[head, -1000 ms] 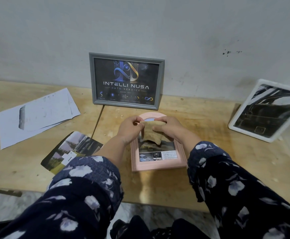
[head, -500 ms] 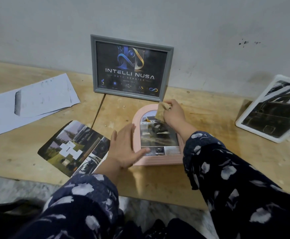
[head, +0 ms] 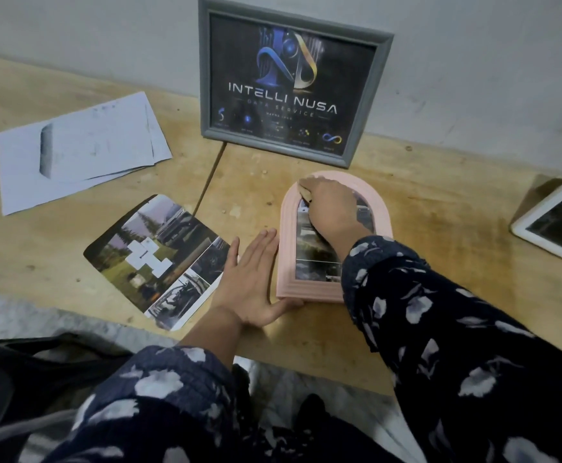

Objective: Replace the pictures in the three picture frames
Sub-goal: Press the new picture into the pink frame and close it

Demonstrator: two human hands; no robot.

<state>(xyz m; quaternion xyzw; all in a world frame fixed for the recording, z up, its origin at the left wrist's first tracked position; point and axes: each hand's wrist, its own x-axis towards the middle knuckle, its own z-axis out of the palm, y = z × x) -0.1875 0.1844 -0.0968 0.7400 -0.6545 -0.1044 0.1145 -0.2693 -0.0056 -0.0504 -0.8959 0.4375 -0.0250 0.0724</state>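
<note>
grey frame [head: 291, 78] blocks behind, printed photo [head: 159, 259] left

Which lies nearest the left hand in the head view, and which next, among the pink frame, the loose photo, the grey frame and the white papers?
1. Pink frame: touching the left hand, to its right.
2. Loose photo: just left; fingers overlap its edge, so nearly tied.
3. Grey frame: behind, against the wall.
4. White papers: far left.

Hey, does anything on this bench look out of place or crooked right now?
Mostly a work in progress. The loose photo print lies askew beside the pink arched frame, partly under the left hand, and white papers are fanned untidily. No damage shows.
</note>
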